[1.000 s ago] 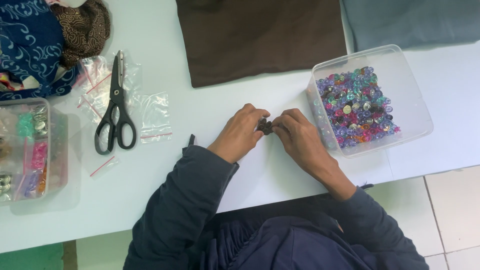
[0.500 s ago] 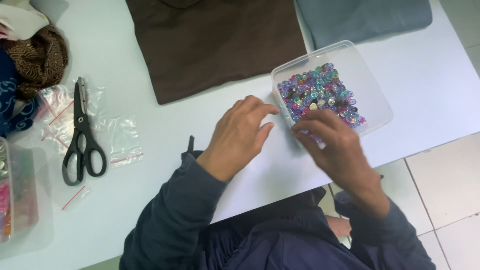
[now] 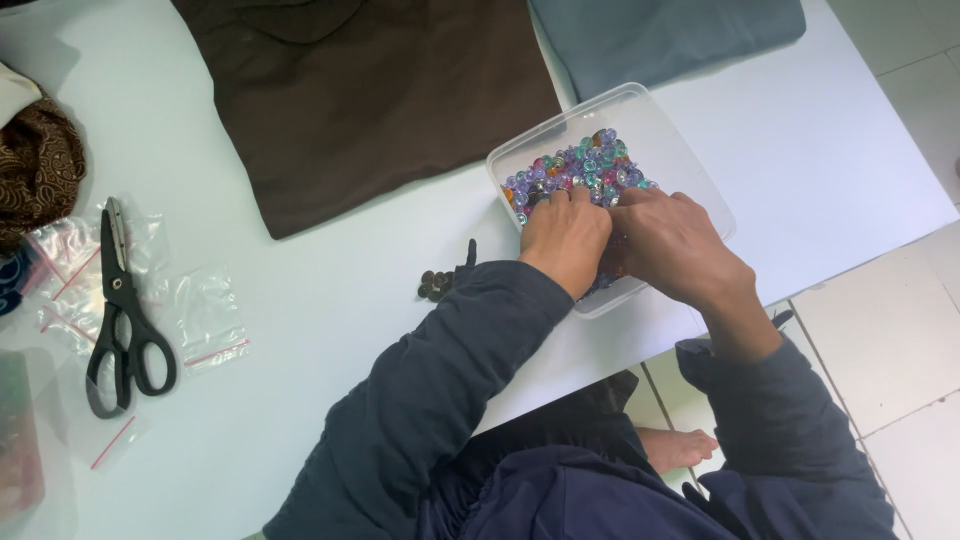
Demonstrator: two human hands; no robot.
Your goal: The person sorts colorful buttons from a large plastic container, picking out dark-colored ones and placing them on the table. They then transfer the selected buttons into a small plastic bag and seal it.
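A clear plastic box (image 3: pixel 680 160) holds several small colourful buttons (image 3: pixel 585 165) in purple, pink and teal. Both my hands are inside it at its near side. My left hand (image 3: pixel 565 235) lies palm down with its fingertips among the buttons. My right hand (image 3: pixel 675 245) rests beside it, touching it, fingers curled down into the pile. The fingertips of both hands are hidden, so I cannot see whether they hold anything. A small cluster of dark round buttons (image 3: pixel 432 285) lies on the white table (image 3: pixel 330 330) just left of my left sleeve.
A brown folded cloth (image 3: pixel 380 100) lies at the back, and a grey-blue cloth (image 3: pixel 670 35) to its right. Black scissors (image 3: pixel 122 320) rest on small clear bags (image 3: pixel 205 315) at the left. Patterned fabric (image 3: pixel 40 165) sits far left. The table edge runs near my right arm.
My hands left the small dark piece they held together over the table and moved right into the box of buttons. The view has shifted to the right.
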